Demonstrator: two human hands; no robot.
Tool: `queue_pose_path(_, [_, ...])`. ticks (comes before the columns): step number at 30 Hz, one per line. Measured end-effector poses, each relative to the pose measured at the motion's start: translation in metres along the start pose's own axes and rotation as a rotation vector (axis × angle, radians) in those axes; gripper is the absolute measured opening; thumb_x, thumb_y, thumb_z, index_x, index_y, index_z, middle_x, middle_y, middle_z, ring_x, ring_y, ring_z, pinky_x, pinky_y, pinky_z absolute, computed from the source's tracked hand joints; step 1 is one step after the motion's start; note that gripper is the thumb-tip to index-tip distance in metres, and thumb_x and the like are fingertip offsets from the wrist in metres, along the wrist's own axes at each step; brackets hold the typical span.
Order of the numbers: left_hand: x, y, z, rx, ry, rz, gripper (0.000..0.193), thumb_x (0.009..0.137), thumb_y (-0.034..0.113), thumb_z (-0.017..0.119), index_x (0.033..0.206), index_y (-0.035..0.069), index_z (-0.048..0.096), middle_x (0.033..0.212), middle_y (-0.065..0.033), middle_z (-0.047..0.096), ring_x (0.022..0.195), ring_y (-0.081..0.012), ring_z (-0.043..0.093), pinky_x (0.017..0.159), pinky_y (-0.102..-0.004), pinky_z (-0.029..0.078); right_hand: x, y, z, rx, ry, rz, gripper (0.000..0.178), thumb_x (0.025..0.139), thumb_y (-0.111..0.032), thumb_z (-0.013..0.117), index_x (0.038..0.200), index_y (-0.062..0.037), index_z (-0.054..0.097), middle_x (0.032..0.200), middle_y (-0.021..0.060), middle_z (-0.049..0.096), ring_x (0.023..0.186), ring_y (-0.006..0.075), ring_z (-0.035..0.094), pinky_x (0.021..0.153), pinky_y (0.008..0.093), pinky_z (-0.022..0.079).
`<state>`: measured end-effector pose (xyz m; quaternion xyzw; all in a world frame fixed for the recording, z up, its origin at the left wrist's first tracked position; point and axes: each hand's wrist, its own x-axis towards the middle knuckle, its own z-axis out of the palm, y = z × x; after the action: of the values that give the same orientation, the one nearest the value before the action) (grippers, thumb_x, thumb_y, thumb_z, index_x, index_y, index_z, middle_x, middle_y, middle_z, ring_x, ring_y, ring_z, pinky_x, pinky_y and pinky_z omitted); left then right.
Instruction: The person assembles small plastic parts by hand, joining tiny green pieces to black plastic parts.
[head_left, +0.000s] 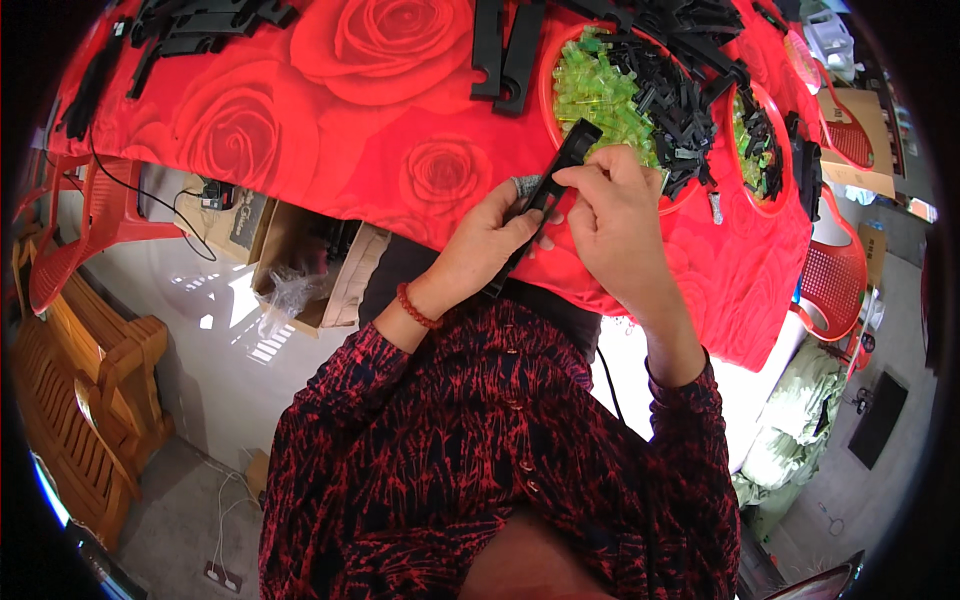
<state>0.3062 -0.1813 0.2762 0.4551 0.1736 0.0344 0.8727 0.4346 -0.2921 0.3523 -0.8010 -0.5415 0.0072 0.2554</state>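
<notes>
My left hand (pixel 478 245) is closed around a long black plastic strip (pixel 574 146), which slants up and away over the table's near edge. A grey wrap covers one of its fingertips. Against the strip's right side, my right hand (pixel 622 228) has its fingers curled in a pinch; anything between them is hidden. Just beyond sits a round red-rimmed basin (pixel 549 88). It holds yellow-green translucent pieces (pixel 598 88) on the left and small black pieces (pixel 682 125) on the right.
A second red-rimmed basin (pixel 788 140) with mixed green and black pieces stands farther right. Black strips (pixel 505 55) lie along the back of the rose-patterned red tablecloth (pixel 370 120). Red chairs (pixel 100 225) flank the table. An open cardboard box (pixel 290 250) and wooden bench (pixel 80 400) are at left.
</notes>
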Motion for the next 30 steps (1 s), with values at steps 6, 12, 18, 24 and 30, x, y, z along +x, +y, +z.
queue_pose_path(6, [-0.001, 0.004, -0.006, 0.093, 0.025, -0.046, 0.027, 0.096, 0.004, 0.052, 0.123, 0.000, 0.053, 0.100, 0.0001, 0.059, 0.088, -0.0061, 0.058, 0.074, -0.0217, 0.046, 0.000, -0.003, 0.008, -0.035, -0.006, -0.027, 0.024, 0.067, -0.001, 0.068, 0.091, -0.0041, 0.072, 0.094, 0.0067, 0.056, 0.093, 0.0247, 0.056, 0.084, 0.0403, 0.035])
queue_pose_path(12, [-0.002, 0.001, -0.009, 0.088, 0.015, -0.029, 0.043, 0.090, 0.001, 0.053, 0.133, 0.001, 0.049, 0.111, 0.0009, 0.056, 0.099, -0.0061, 0.052, 0.084, -0.0227, 0.045, -0.002, -0.011, 0.011, -0.072, -0.030, -0.047, 0.024, 0.069, -0.005, 0.070, 0.093, -0.0041, 0.072, 0.092, 0.0065, 0.057, 0.092, 0.0239, 0.056, 0.084, 0.0415, 0.035])
queue_pose_path(18, [0.001, -0.010, -0.011, 0.046, -0.011, -0.006, 0.049, 0.093, -0.001, 0.054, 0.141, 0.002, 0.045, 0.124, -0.0009, 0.055, 0.113, -0.0082, 0.052, 0.098, -0.0253, 0.043, -0.007, -0.012, 0.012, -0.125, 0.014, -0.069, 0.023, 0.075, -0.008, 0.071, 0.097, -0.0036, 0.071, 0.092, 0.0054, 0.056, 0.093, 0.0232, 0.057, 0.085, 0.0421, 0.036])
queue_pose_path(24, [0.002, -0.013, -0.010, 0.013, 0.008, -0.018, 0.050, 0.094, -0.003, 0.053, 0.143, 0.001, 0.042, 0.128, -0.0024, 0.055, 0.118, -0.0093, 0.052, 0.101, -0.0261, 0.043, -0.009, -0.013, 0.017, -0.112, 0.042, -0.063, 0.019, 0.079, -0.008, 0.072, 0.097, -0.0066, 0.068, 0.094, 0.0053, 0.055, 0.094, 0.0233, 0.056, 0.085, 0.0414, 0.035])
queue_pose_path(30, [-0.003, 0.003, -0.011, -0.073, -0.075, -0.017, 0.058, 0.085, -0.005, 0.054, 0.142, 0.000, 0.042, 0.124, -0.0030, 0.056, 0.115, -0.0109, 0.054, 0.097, -0.0263, 0.044, -0.006, -0.008, 0.022, -0.055, 0.071, 0.070, 0.014, 0.078, -0.006, 0.072, 0.089, -0.0095, 0.064, 0.095, 0.0059, 0.054, 0.092, 0.0252, 0.056, 0.083, 0.0412, 0.036])
